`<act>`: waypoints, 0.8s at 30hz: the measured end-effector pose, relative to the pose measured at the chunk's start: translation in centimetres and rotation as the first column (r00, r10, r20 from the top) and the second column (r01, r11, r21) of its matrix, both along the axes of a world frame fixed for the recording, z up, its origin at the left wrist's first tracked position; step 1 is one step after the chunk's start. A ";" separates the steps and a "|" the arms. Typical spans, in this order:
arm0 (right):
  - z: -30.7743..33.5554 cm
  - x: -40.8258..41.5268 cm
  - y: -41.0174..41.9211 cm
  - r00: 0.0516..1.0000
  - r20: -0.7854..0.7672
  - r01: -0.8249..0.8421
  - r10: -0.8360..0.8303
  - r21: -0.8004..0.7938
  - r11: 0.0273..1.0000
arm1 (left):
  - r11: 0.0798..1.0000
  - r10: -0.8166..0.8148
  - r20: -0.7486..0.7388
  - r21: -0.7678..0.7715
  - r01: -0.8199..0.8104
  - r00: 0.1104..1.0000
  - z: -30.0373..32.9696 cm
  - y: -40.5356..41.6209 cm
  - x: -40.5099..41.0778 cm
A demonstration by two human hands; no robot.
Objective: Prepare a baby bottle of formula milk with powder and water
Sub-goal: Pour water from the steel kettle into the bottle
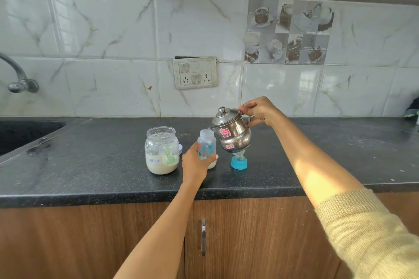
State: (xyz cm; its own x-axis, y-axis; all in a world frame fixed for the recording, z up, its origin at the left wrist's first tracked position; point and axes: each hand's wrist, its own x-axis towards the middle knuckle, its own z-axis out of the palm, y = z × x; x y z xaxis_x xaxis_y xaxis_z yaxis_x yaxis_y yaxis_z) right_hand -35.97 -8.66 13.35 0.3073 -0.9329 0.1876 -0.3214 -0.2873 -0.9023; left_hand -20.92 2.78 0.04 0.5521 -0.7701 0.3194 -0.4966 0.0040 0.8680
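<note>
A clear baby bottle (206,142) with coloured prints stands open on the dark counter, white powder at its bottom. My left hand (195,165) grips its lower half. My right hand (258,111) holds the handle of a small lidded steel kettle (232,132), lifted and tilted left so its spout sits by the bottle's mouth. The bottle's blue ring with teat (238,161) stands on the counter under the kettle. To the left is an open jar (161,150) labelled formula, with powder and a green scoop inside.
A black sink (20,133) is set in the counter (317,154) at the far left, with a wall tap (18,75) above it. A socket panel (195,72) is on the tiled wall. A white lid (180,147) peeks from behind the jar. Wooden cabinet doors lie below.
</note>
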 end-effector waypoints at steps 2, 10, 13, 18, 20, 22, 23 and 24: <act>0.0 0.0 -0.1 1.000 -0.005 0.001 -0.001 0.005 1.000 | 1.000 0.004 -0.001 0.002 -0.004 1.000 0.0 0.0 0.0; 0.3 0.0 -0.1 1.000 -0.017 0.000 0.000 0.001 1.000 | 1.000 0.000 -0.006 -0.002 0.000 1.000 0.0 0.1 0.0; 0.4 0.1 -0.1 1.000 -0.018 0.000 0.000 -0.003 1.000 | 1.000 -0.002 -0.008 -0.006 0.002 1.000 0.0 0.1 0.0; 0.5 0.1 0.0 1.000 -0.025 0.002 -0.002 -0.004 1.000 | 1.000 -0.013 -0.018 -0.019 0.013 1.000 0.0 0.2 0.0; 0.5 0.1 0.0 1.000 -0.030 0.000 0.000 -0.007 1.000 | 1.000 -0.011 -0.022 -0.015 0.010 1.000 0.0 0.2 0.0; 0.5 0.1 0.1 1.000 -0.029 -0.001 0.001 -0.012 1.000 | 1.000 -0.010 -0.019 -0.011 0.009 1.000 0.0 0.2 0.0; 0.5 0.1 0.1 1.000 -0.028 -0.002 0.001 -0.015 1.000 | 1.000 -0.011 -0.017 -0.010 0.010 1.000 0.0 0.3 0.0; 0.6 0.1 0.1 1.000 -0.028 -0.002 0.002 -0.018 1.000 | 1.000 -0.010 -0.016 -0.010 0.010 1.000 0.0 0.3 0.0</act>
